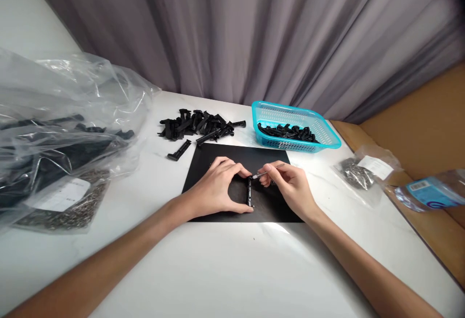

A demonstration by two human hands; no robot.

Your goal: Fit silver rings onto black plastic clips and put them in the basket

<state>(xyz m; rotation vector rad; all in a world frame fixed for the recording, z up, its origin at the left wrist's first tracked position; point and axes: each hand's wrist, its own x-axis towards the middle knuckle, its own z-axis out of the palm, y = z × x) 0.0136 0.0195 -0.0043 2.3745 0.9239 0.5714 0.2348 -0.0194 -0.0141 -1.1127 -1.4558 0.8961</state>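
Black part (249,193) is held over the black mat (278,211), between the hands. It's gripped by the left hand (214,187), index at its far end, thumb at its near end. Slim tool (259,175) is pinched in the right hand (292,187), pale tip at the part's far end; contact can't be confirmed. Hands are kept apart, bridged only by part and tool.

To be done well, probably: part braced square by both ends, tool kept at a low angle, light pressure, left index kept out of the slip line.

Labels: white one (60,194) is seen left of the left hand, another (376,166) right of the right hand; print can't be read. Barcode and purple mark are carried on the blue label (434,193) farther right; no brand legible.
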